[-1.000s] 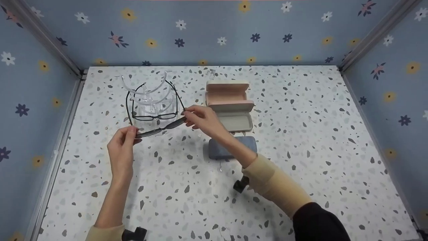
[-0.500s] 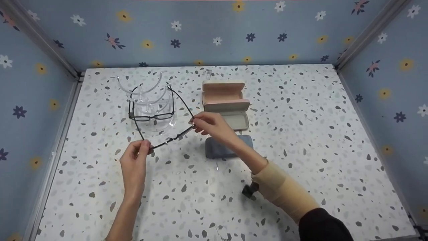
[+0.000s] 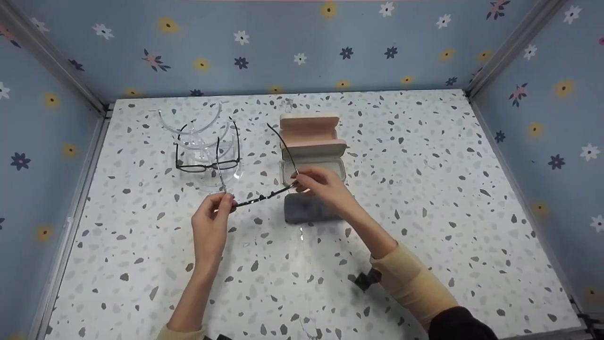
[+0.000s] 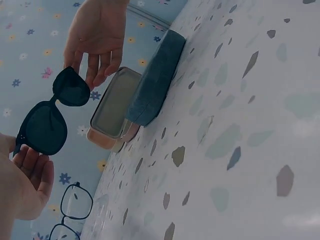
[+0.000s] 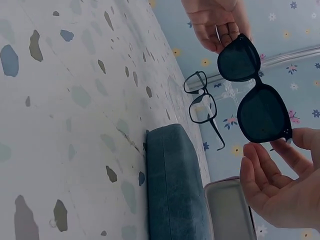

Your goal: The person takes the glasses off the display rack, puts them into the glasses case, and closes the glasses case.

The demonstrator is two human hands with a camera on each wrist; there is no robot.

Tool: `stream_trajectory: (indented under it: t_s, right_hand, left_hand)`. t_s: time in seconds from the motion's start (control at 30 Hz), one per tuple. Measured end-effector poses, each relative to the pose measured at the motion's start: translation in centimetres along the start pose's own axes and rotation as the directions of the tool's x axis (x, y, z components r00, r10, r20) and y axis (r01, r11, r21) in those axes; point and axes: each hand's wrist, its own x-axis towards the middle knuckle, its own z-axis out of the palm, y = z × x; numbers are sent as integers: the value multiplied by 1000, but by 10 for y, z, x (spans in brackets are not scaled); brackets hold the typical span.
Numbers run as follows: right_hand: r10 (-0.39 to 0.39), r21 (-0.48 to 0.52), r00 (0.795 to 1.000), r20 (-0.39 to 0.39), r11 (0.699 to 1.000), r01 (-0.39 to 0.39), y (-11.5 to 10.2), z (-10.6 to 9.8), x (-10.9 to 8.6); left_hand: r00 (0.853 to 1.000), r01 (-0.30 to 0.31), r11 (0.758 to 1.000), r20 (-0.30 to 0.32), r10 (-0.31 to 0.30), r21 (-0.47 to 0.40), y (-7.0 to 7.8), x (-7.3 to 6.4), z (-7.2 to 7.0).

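Dark-lensed sunglasses [image 3: 264, 197] with black frames are held up between my two hands, temples unfolded and pointing away from me. My left hand [image 3: 210, 233] pinches the left hinge corner between thumb and fingers. At the opposite corner, my right hand [image 3: 330, 193] pinches the frame the same way. Both dark lenses [image 4: 45, 129] face the camera in the left wrist view. Below the right hand lies a closed blue-grey glasses case [image 3: 306, 208], partly covered by that hand and forearm. Just behind it is an open case with a grey lining [image 3: 333, 166].
An open pink glasses case [image 3: 309, 133] stands behind the grey-lined one. To the left, black-rimmed clear eyeglasses [image 3: 194, 168] sit on a transparent display stand [image 3: 189, 133]. Flower-patterned panels [image 3: 283, 28] enclose the speckled table [image 3: 448, 212] at the back and sides.
Both hands have carried the sunglasses rightward and slightly toward me, away from the display stand. The temples now show spread, and the eyeglasses on the stand stay in place.
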Motion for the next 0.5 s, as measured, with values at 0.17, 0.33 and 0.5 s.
stream_trajectory:
  t_s: [0.17, 0.33, 0.5]
  right_hand:
    - [-4, 11, 999, -52, 1000, 4, 3, -11, -8]
    - [-16, 5, 995, -101, 1000, 17, 6, -22, -15]
    - [-25, 10, 988, -151, 1000, 27, 9, -33, -20]
  left_hand:
    - [1000, -16, 1000, 18, 16, -16, 2, 8, 14]
    - [999, -6, 1000, 33, 5, 8, 6, 15, 29]
    - [998, -6, 999, 66, 8, -33, 11, 18, 45]
